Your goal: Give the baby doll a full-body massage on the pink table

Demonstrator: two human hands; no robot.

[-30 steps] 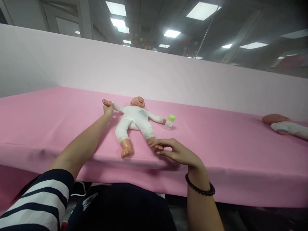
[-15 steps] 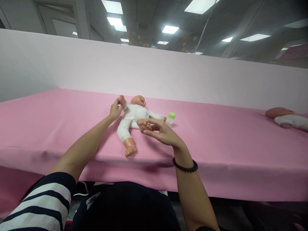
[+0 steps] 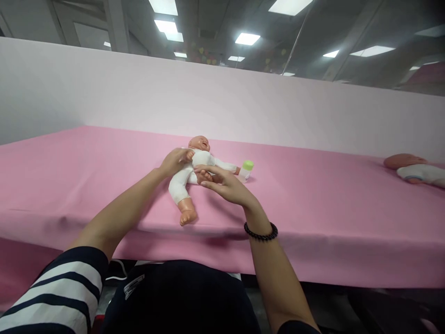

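Observation:
A baby doll (image 3: pixel 189 172) in a white suit lies on its back on the pink table (image 3: pixel 313 208). My left hand (image 3: pixel 174 161) is closed on the doll's arm, folded across its chest. My right hand (image 3: pixel 220 182) grips the doll's foot, with that leg bent up toward its belly. The doll's other leg stretches toward the table's front edge, and its other arm reaches out to the right. A small white bottle with a green cap (image 3: pixel 246 169) stands just beyond that outstretched hand.
A second doll (image 3: pixel 413 169) lies at the far right of the table. A pale pink wall (image 3: pixel 139 97) runs along the table's back edge. My dark lap sits below the table's front edge.
My left hand has brought the doll's arm from stretched out to the left in over its chest. My right hand has lifted the doll's foot from the table edge up to its belly.

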